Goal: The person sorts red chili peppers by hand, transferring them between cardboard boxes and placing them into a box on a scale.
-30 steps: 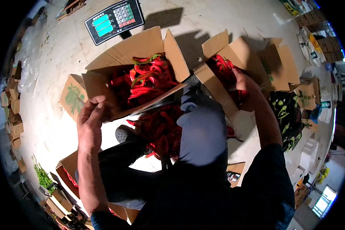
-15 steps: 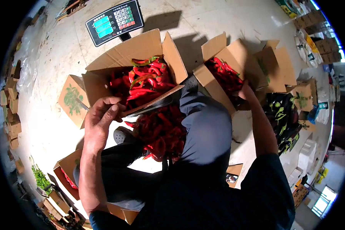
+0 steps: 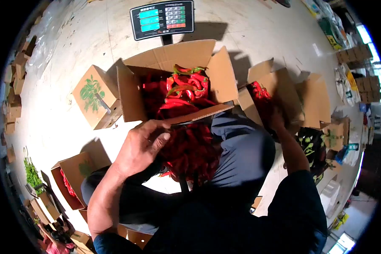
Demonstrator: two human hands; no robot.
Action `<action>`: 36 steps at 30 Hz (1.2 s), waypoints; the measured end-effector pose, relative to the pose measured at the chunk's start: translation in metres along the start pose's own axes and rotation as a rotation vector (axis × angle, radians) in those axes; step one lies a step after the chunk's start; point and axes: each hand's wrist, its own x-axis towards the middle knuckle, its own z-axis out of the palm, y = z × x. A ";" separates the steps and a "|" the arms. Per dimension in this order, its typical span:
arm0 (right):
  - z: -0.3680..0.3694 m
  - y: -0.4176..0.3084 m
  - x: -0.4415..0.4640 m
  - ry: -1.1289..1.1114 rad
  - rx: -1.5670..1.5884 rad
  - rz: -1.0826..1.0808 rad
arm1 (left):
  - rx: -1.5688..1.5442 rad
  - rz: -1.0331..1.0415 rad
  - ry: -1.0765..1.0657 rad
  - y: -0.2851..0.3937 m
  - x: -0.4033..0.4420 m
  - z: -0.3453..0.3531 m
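Note:
My left hand [image 3: 143, 146] is at the front left corner of the middle cardboard box [image 3: 173, 53]. Its bent fingertips hold the edge of the front flap [image 3: 199, 115], the thumb lower and apart. Red chili peppers [image 3: 188, 89] fill much of that box, a few of them partly green. Between my knees, below the flap, lies a darker heap of red peppers [image 3: 190, 150]. My right hand [image 3: 277, 120] reaches into a smaller box [image 3: 249, 103] on the right, beside more red peppers [image 3: 261, 91]. Shadow hides its fingers.
Behind the middle box stands a scale display [image 3: 163, 19] with lit screens. A closed box with a leaf print [image 3: 95, 97] is at its left. An open box [image 3: 74, 180] with peppers sits lower left. Dark eggplants [image 3: 311, 148] lie right of my right arm.
The view has turned, so the boxes and scale appear farther right, and most sit lower. My left hand stays at the flap corner. My right hand is now deeper in the right box's shadow.

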 end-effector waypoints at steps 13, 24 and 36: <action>-0.013 -0.022 -0.027 0.033 0.100 0.157 | 0.253 0.235 -0.175 0.002 -0.007 0.015; -0.048 -0.007 -0.063 0.198 0.260 -0.081 | 0.367 0.268 -0.197 -0.003 -0.006 0.033; 0.007 0.034 0.018 0.336 -0.002 -0.302 | 0.438 0.266 -0.265 -0.004 0.006 0.055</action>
